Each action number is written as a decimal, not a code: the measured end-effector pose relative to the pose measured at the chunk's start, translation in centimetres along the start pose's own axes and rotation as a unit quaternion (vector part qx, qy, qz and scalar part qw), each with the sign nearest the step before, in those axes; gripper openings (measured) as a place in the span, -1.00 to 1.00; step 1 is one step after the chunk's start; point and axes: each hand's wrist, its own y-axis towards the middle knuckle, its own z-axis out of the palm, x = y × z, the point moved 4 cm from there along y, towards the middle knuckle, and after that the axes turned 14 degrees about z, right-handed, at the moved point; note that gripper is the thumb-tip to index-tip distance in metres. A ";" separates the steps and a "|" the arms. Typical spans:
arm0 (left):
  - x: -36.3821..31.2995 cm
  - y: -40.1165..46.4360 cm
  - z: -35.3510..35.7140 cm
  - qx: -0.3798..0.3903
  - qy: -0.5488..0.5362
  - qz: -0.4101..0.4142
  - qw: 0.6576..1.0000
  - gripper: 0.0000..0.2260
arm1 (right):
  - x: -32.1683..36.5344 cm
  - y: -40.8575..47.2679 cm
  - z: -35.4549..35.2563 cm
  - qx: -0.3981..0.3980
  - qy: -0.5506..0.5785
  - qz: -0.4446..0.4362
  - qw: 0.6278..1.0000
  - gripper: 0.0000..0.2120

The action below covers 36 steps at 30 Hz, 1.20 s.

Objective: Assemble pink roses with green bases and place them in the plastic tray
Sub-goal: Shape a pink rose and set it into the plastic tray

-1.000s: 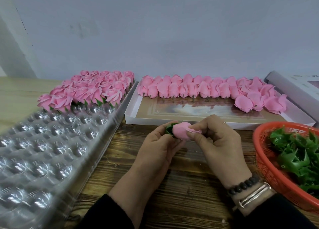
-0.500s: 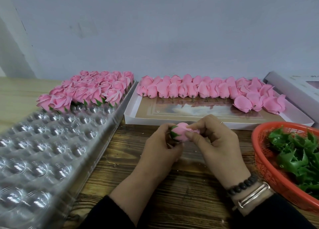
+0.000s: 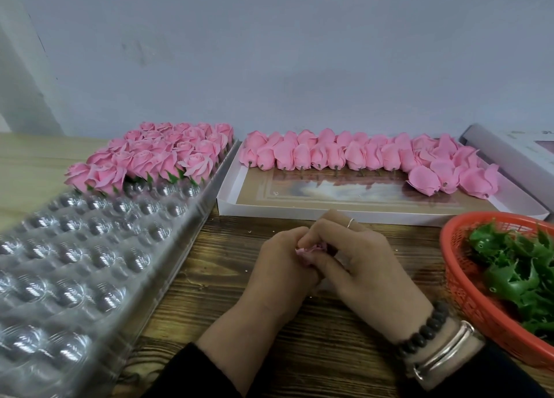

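Over the wooden table, my left hand (image 3: 281,262) and my right hand (image 3: 359,262) close together around one pink rose (image 3: 308,252). Only a sliver of its petals shows between the fingers, and its green base is hidden. The clear plastic tray (image 3: 192,218) lies at the left, its far rows filled with finished pink roses (image 3: 162,155) on green bases. Loose pink rosebuds (image 3: 353,155) lie in a row in a white box (image 3: 299,213) behind my hands. An orange basket (image 3: 461,280) at the right holds green bases (image 3: 518,271).
A second white box (image 3: 509,155) stands at the far right against the grey wall. Most of the tray's near cups hold nothing. Bare wooden tabletop (image 3: 227,292) lies between the tray and my hands.
Both hands have drawn nearer to me and lower, closing over the rose. The rose and its green base, plainly visible before, are now almost fully covered by fingers.
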 end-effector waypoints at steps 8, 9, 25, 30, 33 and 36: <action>1.0 0.0 -0.2 -0.110 -0.380 -0.089 0.914 -0.63 | -0.8 -0.2 -0.6 -0.131 0.121 0.057 0.982 -0.76; 1.1 0.1 -0.4 -0.143 -0.411 -0.089 0.896 -0.67 | -1.2 -0.2 -0.4 -0.119 0.131 0.087 0.980 -0.72; 0.6 0.0 1.0 -0.066 -0.586 -0.136 0.796 -0.55 | -1.7 -0.1 1.5 0.014 0.228 0.195 0.954 -0.85; 0.9 0.0 1.0 -0.108 -0.600 -0.146 0.779 -0.62 | -1.9 -0.2 1.8 0.045 0.277 0.223 0.934 -0.67; 0.8 -0.1 1.0 -0.106 -0.599 -0.141 0.781 -0.58 | -1.7 -0.2 1.9 0.033 0.230 0.214 0.949 -0.67; 0.9 0.0 0.9 -0.091 -0.573 -0.135 0.803 -0.51 | -1.7 -0.1 1.6 0.043 0.251 0.212 0.944 -0.81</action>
